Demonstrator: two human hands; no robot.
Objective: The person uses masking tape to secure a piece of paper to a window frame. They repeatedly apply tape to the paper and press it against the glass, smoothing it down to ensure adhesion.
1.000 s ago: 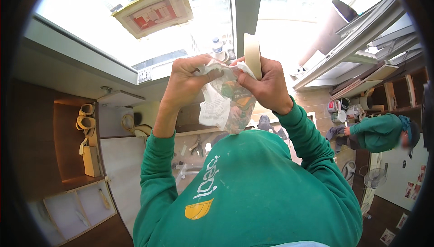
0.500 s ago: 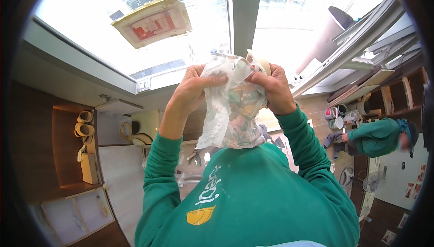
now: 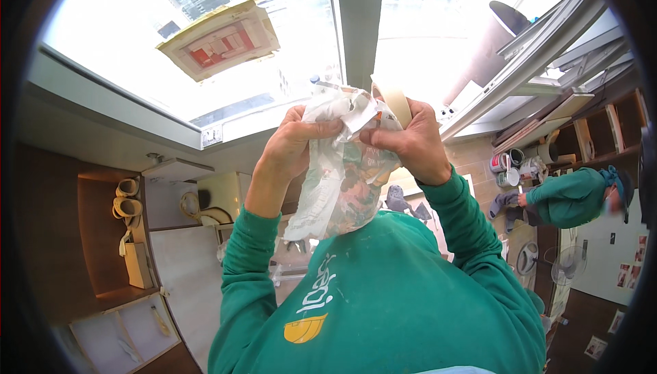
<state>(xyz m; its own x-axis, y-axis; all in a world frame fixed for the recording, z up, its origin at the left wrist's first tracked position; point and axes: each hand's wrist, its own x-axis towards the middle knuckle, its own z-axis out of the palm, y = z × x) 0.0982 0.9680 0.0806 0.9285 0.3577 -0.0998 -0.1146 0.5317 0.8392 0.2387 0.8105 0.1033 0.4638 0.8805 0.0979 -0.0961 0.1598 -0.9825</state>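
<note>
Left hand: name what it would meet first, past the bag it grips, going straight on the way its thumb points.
Past the plastic bag, the left hand would likely meet the right hand first, at its thumb; depth is hard to judge from this view.

White lettering (image 3: 317,285) marks the green sweatshirt (image 3: 410,299) — blurred print (image 3: 309,221), the plastic bag (image 3: 349,192).

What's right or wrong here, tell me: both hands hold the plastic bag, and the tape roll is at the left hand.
Wrong side: in the head view, the tape roll is at the right hand, not the left hand. Both hold the plastic bag.
</note>
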